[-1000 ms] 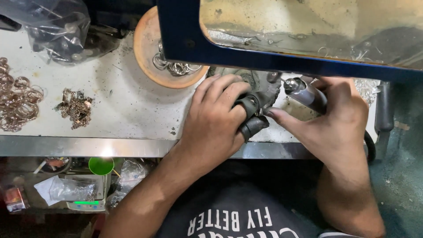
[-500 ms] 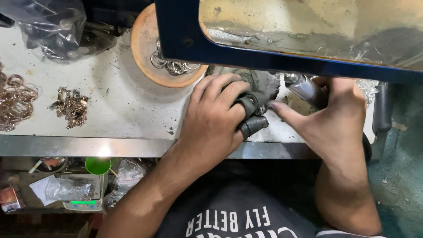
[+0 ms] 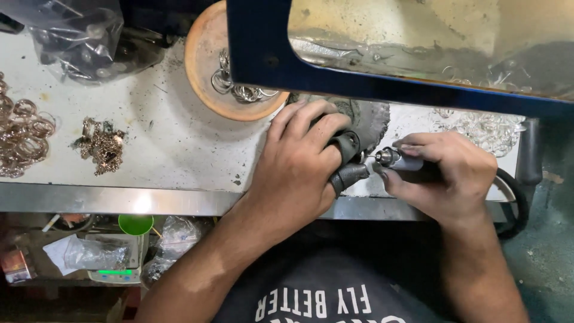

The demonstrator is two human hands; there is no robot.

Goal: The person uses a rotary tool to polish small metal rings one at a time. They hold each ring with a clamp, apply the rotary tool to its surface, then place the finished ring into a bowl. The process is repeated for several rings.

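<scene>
Right hand (image 3: 445, 179) grip clamped around rotary tool (image 3: 397, 160); tip beside left hand (image 3: 299, 167) grip, closed.

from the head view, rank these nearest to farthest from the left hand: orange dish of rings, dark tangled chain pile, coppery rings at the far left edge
1. orange dish holding silver rings, just up and left of the left hand, near its fingertips.
2. dark tangled chain pile, out on the bench top to the hand's left.
3. coppery rings, at the bench's far left edge, beyond the pile.
</scene>
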